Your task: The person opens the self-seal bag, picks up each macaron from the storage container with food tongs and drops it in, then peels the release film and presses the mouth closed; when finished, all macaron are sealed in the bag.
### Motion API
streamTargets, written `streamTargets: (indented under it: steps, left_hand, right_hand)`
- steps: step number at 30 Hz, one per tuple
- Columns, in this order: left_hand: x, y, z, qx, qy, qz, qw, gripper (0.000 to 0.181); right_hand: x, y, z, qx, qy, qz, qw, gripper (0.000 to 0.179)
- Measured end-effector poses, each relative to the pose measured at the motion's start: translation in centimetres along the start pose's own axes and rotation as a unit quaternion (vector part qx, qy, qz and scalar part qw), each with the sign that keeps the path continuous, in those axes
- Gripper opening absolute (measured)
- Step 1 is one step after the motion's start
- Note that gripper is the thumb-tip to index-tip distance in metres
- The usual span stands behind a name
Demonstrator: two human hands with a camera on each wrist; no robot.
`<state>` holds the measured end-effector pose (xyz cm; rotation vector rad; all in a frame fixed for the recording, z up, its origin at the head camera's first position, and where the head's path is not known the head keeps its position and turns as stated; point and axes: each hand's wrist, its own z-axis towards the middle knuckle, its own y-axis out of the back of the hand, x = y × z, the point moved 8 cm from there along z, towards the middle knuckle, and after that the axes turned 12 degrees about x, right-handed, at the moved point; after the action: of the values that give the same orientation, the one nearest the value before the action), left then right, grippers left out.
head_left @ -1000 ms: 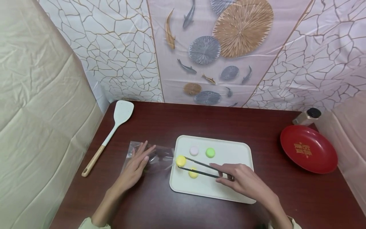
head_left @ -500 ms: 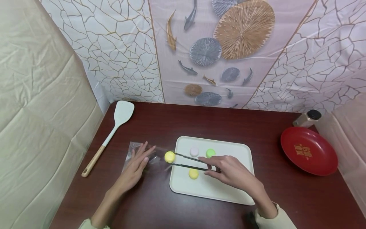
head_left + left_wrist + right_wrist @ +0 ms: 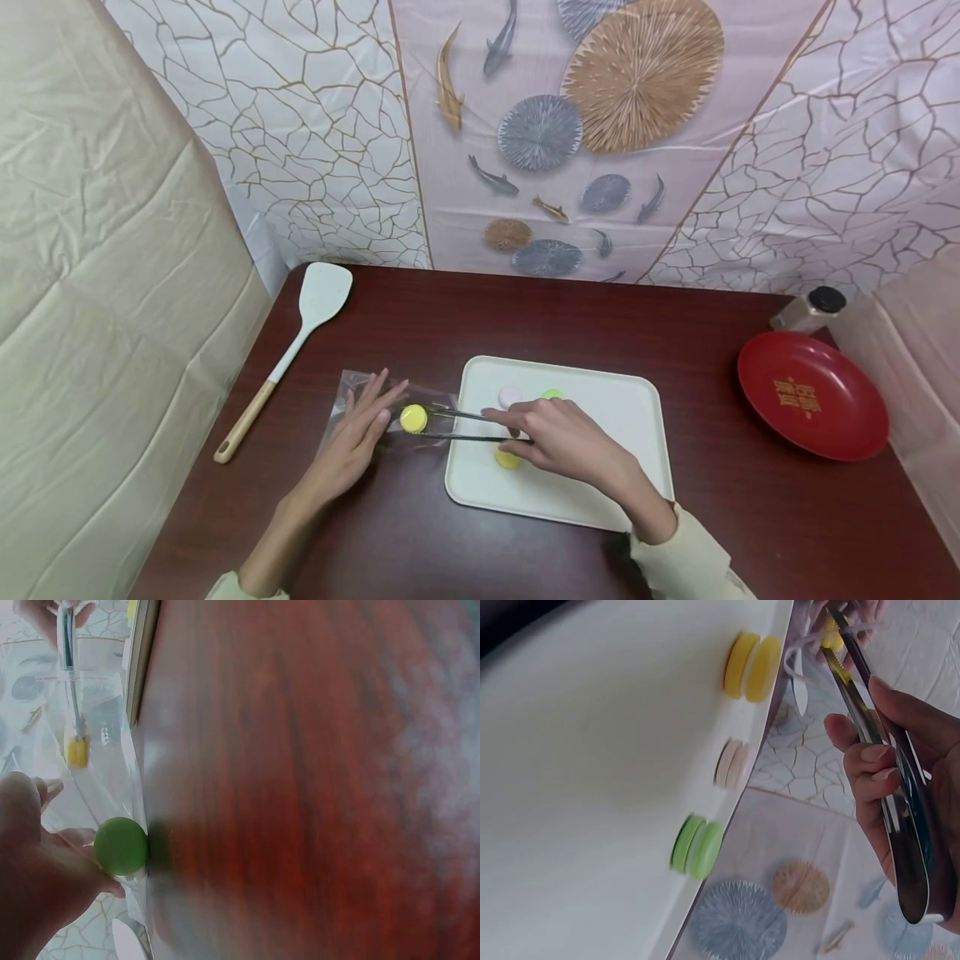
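By the tabletop's [image 3: 420, 312] left edge lies a spatula [image 3: 289, 354]; next, the left hand [image 3: 356, 433] rests on a clear bag [image 3: 431, 397], fingers straight and spread, holding nothing visible, a green macaron [image 3: 121, 846] beside it. Just right of those fingers, apparently within the bag, is a yellow macaron [image 3: 413, 418], gripped by tongs [image 3: 468, 437] lying left to right; the farther right hand [image 3: 558, 437], over the tray [image 3: 622, 417], curls round them.
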<state>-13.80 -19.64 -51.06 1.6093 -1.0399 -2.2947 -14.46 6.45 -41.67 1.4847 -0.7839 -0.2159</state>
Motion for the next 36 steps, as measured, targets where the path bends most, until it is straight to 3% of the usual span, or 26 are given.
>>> streamTargets:
  steps: [2,7,12,24,29,36]
  left_hand:
    - [-0.9,0.3,0.1,0.001,0.011,-0.006,0.9999,0.046]
    - [-1.6,0.4,0.3,0.019,0.049,-0.003,0.9986,0.046]
    - [-1.8,0.4,0.3,0.025,0.054,0.002,0.9982,0.045]
    - [-2.0,0.6,0.6,0.019,0.044,0.007,0.9988,0.044]
    - [-1.9,0.7,0.5,0.002,0.020,-0.002,0.9998,0.045]
    - [-0.3,0.3,0.1,-0.012,-0.005,-0.017,0.9998,0.046]
  right_hand:
    - [0.2,-0.1,0.6,0.007,0.000,0.000,1.0000,0.039]
    - [0.4,-0.6,2.0,0.022,-0.004,-0.002,0.9998,0.036]
    - [0.6,-1.1,3.2,0.039,-0.005,0.001,0.9992,0.037]
    - [0.8,-2.0,5.2,0.058,-0.006,0.006,0.9983,0.041]
    - [0.7,-2.4,5.5,0.063,-0.012,0.002,0.9980,0.042]
    - [0.7,-2.2,5.1,0.057,-0.022,0.011,0.9980,0.050]
